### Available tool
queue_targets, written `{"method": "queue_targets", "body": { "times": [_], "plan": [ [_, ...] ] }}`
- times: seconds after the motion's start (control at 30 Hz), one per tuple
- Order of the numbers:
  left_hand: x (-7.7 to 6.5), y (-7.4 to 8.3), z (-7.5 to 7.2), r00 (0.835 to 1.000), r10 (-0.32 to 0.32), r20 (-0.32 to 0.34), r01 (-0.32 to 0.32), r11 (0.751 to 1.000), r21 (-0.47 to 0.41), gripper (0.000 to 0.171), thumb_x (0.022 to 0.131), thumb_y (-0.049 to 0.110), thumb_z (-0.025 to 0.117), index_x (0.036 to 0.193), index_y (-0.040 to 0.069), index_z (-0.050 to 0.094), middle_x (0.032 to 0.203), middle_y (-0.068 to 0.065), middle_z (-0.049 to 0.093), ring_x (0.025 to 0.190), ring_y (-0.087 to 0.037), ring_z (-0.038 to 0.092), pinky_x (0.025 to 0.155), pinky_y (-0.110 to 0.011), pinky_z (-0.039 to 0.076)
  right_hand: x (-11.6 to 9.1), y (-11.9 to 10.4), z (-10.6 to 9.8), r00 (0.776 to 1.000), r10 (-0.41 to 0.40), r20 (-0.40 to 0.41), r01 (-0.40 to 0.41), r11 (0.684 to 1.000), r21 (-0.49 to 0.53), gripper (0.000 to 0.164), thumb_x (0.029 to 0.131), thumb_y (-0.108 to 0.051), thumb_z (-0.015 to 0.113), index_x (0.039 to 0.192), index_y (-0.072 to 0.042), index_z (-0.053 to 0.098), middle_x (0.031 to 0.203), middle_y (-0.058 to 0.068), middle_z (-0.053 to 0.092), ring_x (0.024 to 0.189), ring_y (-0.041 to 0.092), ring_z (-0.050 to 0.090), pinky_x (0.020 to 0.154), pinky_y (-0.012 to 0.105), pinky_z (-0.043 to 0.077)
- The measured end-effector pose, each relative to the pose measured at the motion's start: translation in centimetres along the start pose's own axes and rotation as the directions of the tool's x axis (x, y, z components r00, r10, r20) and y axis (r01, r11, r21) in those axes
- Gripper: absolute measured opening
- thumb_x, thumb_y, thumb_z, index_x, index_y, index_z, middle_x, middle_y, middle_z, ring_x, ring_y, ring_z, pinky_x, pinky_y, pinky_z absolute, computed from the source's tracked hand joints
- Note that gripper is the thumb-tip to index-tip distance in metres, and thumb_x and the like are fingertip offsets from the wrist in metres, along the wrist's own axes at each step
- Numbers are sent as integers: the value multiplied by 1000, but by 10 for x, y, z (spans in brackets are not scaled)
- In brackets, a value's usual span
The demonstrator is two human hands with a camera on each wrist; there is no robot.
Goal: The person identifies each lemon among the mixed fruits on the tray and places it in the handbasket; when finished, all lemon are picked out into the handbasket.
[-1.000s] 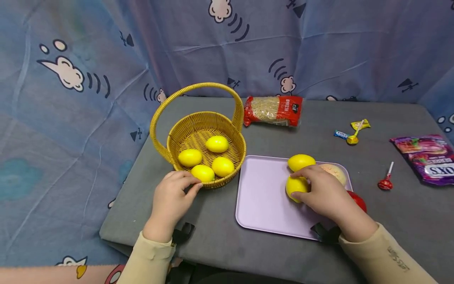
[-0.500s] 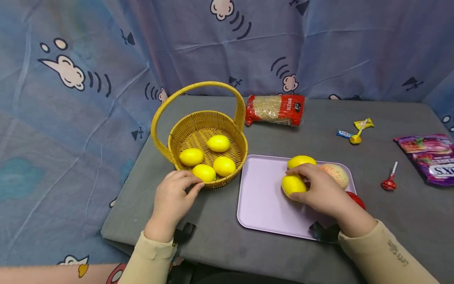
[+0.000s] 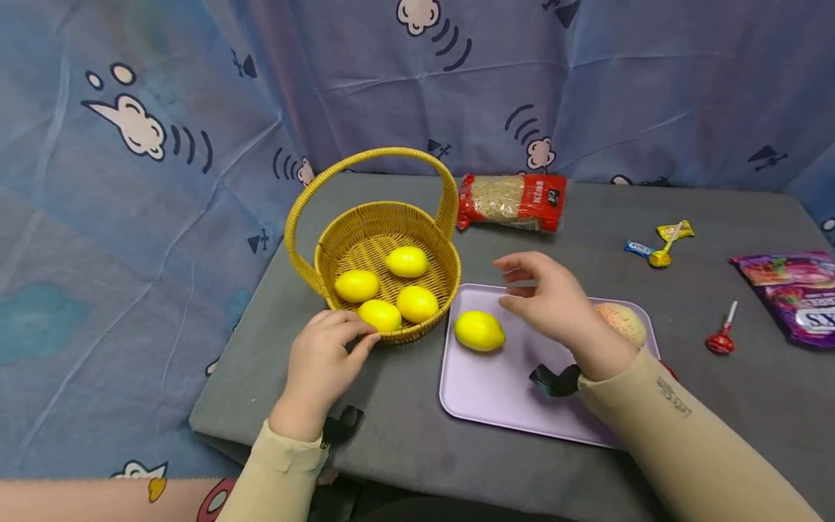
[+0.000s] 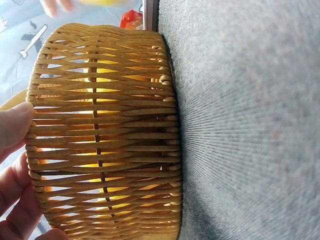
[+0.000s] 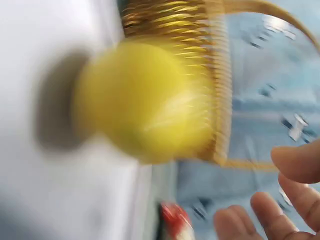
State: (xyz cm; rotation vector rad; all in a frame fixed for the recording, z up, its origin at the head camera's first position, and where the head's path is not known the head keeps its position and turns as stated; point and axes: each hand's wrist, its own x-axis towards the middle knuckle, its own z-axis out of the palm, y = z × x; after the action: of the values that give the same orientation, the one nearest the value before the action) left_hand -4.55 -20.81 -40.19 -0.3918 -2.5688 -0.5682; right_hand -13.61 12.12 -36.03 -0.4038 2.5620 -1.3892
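Note:
My left hand (image 3: 326, 355) pinches the front rim of a yellow wicker basket (image 3: 388, 212); the thumb (image 4: 15, 125) shows at the rim in the left wrist view. Several lemons (image 3: 407, 262) lie inside the basket. Another lemon (image 3: 479, 330) is at the left part of the lilac tray (image 3: 483, 395), and appears large and blurred in the right wrist view. Above the tray's back edge is my right hand (image 3: 548, 297), its fingers loosely bent and nothing between them. It stands apart from that lemon, to its right, and covers part of the tray behind it.
A speckled bun (image 3: 622, 324) sits on the tray's right side, with a red thing mostly hidden under the right sleeve. Behind lies a red noodle packet (image 3: 512, 201). Lollipops (image 3: 720, 341), small wrapped sweets and a purple candy bag (image 3: 792, 297) are at the right.
The lemon that my right hand gripped has moved left across the tray and is released. My right hand has lifted back and away. The left hand stays at the basket rim.

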Motion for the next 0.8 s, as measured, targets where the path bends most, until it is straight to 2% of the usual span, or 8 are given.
{"method": "queue_targets", "body": {
  "times": [0.1, 0.2, 0.3, 0.43, 0.6, 0.67, 0.8],
  "plan": [
    [-2, -1, 0, 1000, -5, 12, 5, 1000, 5, 13, 81, 25, 88, 90, 21, 80, 96, 6, 72, 95, -18, 64, 82, -36, 56, 8, 0, 21, 998, -31, 62, 36, 996, -86, 38, 90, -11, 74, 128, -11, 65, 130, 9, 60, 119, 31, 60, 99, 52, 53],
    [-1, -2, 0, 1000, -6, 22, 6, 1000, 12, 13, 81, 26, 88, 91, 21, 80, 97, 6, 72, 96, -18, 64, 84, -36, 56, 5, 2, 38, 988, -70, 135, 82, 993, -88, 37, 89, -21, 78, 124, -14, 68, 128, 5, 62, 119, 31, 60, 97, 51, 55],
    [2, -2, -1, 1000, -5, 24, 5, 1000, 16, 13, 82, 26, 87, 92, 20, 81, 97, 6, 72, 96, -18, 64, 84, -35, 56, -4, 5, 43, 968, -138, 208, 157, 985, -77, 44, 85, -31, 84, 123, -15, 68, 125, 4, 64, 118, 29, 59, 97, 50, 55],
    [4, -1, -1, 1000, 2, 15, -2, 1000, 4, 13, 82, 27, 87, 92, 20, 81, 96, 5, 72, 95, -18, 64, 82, -35, 56, -22, 17, 31, 921, -187, 341, 214, 976, -43, 48, 82, -35, 86, 121, -13, 68, 120, 4, 67, 113, 26, 61, 97, 50, 55],
    [4, -3, -2, 1000, -2, 5, 2, 1000, -7, 13, 82, 27, 87, 91, 20, 81, 96, 6, 72, 95, -18, 64, 80, -36, 56, -39, 35, 18, 849, -197, 490, 213, 977, 25, 45, 79, -31, 87, 118, -19, 68, 119, -7, 66, 107, 16, 59, 97, 37, 53],
    [4, -3, -2, 1000, -6, 5, 6, 1000, -11, 12, 82, 27, 86, 91, 20, 81, 97, 6, 73, 95, -18, 64, 80, -37, 56, -44, 38, 17, 840, -192, 508, 212, 977, 18, 49, 77, -30, 89, 120, -21, 67, 120, -11, 64, 108, 14, 57, 98, 33, 50],
    [3, -2, -2, 1000, -13, 13, 13, 1000, -16, 12, 83, 26, 86, 92, 20, 81, 97, 6, 73, 95, -19, 64, 81, -37, 56, -49, 40, 16, 848, -152, 507, 194, 981, -30, 55, 74, -32, 90, 122, -22, 65, 121, -12, 62, 107, 16, 55, 97, 35, 48]
  ]
}}
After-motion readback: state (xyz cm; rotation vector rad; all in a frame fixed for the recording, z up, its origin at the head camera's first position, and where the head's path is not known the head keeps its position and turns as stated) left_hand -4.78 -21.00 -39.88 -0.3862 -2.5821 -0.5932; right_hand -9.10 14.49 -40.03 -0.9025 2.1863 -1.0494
